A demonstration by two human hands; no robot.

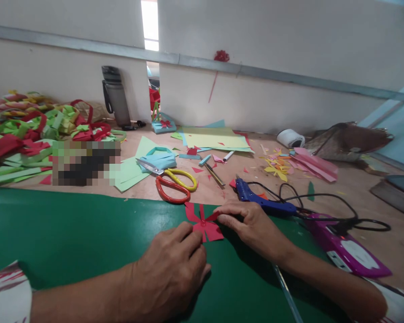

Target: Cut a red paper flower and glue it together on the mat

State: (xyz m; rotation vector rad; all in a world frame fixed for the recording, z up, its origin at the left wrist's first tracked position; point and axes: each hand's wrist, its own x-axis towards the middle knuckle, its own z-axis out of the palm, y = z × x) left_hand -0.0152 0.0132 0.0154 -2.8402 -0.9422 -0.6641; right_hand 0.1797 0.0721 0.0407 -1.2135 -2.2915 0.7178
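A red paper flower [208, 231] lies on the green mat [87, 224], its cut petals spread around a shiny spot at the centre. My right hand [252, 224] pinches the tip of one petal between thumb and forefinger and lifts it a little. My left hand [171, 264] is closed, with its curled fingertips on the flower's lower left edge; the fingertips are partly hidden. Just beyond my right hand lies a blue glue gun [256, 197]. Scissors [175, 181] with a red and a yellow handle rest behind the flower. A clear stick [286, 291] shows under my right forearm.
A purple power strip [350, 253] with a black cable lies at the right. Behind are paper sheets [215, 137], a pen [214, 175], and pink and yellow paper pieces [278, 168]. Green and red strips [30, 139] are heaped at the left, near a grey bottle [117, 101].
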